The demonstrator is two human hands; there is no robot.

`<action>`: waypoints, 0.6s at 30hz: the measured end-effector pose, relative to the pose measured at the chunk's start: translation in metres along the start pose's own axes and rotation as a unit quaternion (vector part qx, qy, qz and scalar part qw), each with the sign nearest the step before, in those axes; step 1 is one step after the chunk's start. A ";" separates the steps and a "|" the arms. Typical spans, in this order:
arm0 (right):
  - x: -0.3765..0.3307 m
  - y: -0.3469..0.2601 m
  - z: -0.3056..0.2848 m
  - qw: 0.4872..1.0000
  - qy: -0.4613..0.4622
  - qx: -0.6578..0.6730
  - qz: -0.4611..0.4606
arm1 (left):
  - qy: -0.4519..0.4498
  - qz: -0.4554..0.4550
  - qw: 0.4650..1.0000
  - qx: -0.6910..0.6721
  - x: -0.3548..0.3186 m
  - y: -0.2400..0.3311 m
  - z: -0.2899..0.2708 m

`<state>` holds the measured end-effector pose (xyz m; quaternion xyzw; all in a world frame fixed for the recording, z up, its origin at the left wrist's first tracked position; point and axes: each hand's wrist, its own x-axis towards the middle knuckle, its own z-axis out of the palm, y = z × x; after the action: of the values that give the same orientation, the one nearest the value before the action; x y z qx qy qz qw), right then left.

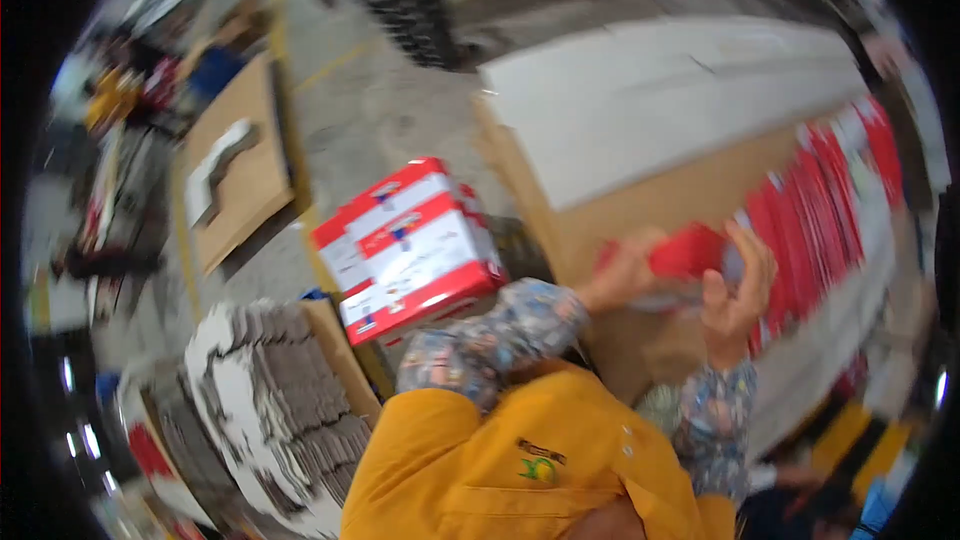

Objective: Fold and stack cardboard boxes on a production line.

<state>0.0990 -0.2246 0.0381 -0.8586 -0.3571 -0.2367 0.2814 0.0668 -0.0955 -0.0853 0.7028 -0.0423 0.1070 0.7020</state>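
A small red carton piece [690, 252] is between my hands, above the brown cardboard. My left hand [628, 272], blurred by motion, is closed on its left end; a bit of red also shows beyond these fingers. At its other end is my right hand [738, 290], thumb and fingers spread apart, the fingertips close to the red edge. Something pale shows between them, too blurred to name. Just to the right stands a long row of red and white flat cartons [815, 220], packed on edge.
A red and white box [410, 245] stands left of my arm. Stacks of grey-white die-cut cardboard [285, 400] stand at lower left. A white sheet [670, 90] lies across the far side of the brown cardboard [590, 230]. A person [400, 5] is on the floor beyond.
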 end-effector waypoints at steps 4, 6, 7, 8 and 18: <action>-0.030 -0.003 -0.034 0.998 0.038 -0.043 0.035 | -0.021 0.012 0.999 0.034 0.000 -0.017 -0.011; -0.044 -0.006 -0.036 0.995 0.030 -0.085 0.036 | -0.029 -0.015 0.997 0.067 -0.002 -0.015 -0.011; -0.049 -0.009 -0.037 0.996 0.024 -0.084 0.033 | -0.030 -0.018 0.998 0.046 -0.003 -0.016 -0.007; -0.052 -0.011 -0.038 0.996 0.019 -0.081 0.029 | -0.043 -0.014 0.998 0.036 -0.002 -0.014 -0.002; -0.064 -0.018 -0.028 0.996 0.003 -0.092 0.014 | 0.000 0.012 0.999 0.051 -0.016 0.006 -0.004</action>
<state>0.0396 -0.2628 0.0250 -0.8853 -0.3208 -0.2668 0.2053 0.0500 -0.0930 -0.0826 0.7375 -0.0454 0.1171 0.6636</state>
